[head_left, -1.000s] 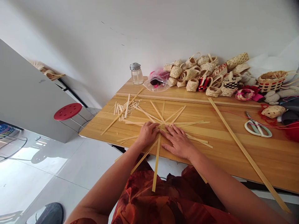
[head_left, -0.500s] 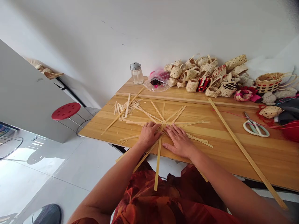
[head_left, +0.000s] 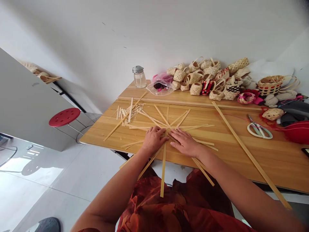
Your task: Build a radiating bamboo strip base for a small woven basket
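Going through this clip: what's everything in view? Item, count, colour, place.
Table: one, brown, centre
Radiating strips: several, tan, mid-table, some overhanging
Scraps: many, pale, table's left
Scissors: one pair, white-handled, table's right
Long strips: two, tan, one across scraps, one left of scissors
Baskets: many, mostly pale, along back
Bottle: one, clear, grey lid, back left
Bag: one, clear, pink inside, beside baskets
Yarn: count unclear, red, far right
Stool: one, red, left
Left hand: one, bare, on radiating strips
Right hand: one, bare, likewise

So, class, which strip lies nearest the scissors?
The long strip slanting alone between the radiating strips and the scissors; every other strip lies farther away.
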A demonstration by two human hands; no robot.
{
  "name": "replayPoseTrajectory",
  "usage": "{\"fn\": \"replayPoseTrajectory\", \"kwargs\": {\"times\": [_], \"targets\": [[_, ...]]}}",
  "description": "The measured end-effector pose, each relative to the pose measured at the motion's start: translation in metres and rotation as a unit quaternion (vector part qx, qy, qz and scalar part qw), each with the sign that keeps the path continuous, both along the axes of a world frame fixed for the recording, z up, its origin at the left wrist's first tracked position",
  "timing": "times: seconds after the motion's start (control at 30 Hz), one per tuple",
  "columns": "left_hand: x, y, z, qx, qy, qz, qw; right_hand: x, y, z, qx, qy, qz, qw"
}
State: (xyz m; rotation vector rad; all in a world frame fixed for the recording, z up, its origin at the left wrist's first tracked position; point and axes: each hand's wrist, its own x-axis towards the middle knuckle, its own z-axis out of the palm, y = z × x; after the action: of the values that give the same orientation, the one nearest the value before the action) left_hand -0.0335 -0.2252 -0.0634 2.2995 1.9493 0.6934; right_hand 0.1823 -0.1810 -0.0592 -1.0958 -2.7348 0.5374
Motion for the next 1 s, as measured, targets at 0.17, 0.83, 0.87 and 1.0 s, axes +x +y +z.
{"fn": "replayPoseTrajectory", "kwargs": {"times": [0.17, 0.83, 0.87, 1.0], "targets": [[0.0, 0.0, 0.001, -0.003, -0.003, 0.001, 1.0, 0.008, 0.012, -0.002, 0.039, 0.106, 0.013, 0.994], [0.001, 0.0, 0.002, -0.024, 0.0, 0.016, 1.0, 0.014, 0.014, -0.018, 0.119, 0.144, 0.003, 0.982], [0.002, 0.0, 0.002, -0.026, 0.0, 0.017, 1.0, 0.015, 0.014, -0.019, 0.121, 0.143, 0.001, 0.982], [0.002, 0.0, 0.003, -0.025, -0.001, 0.018, 1.0, 0.015, 0.013, -0.023, 0.128, 0.143, -0.005, 0.981]]}}
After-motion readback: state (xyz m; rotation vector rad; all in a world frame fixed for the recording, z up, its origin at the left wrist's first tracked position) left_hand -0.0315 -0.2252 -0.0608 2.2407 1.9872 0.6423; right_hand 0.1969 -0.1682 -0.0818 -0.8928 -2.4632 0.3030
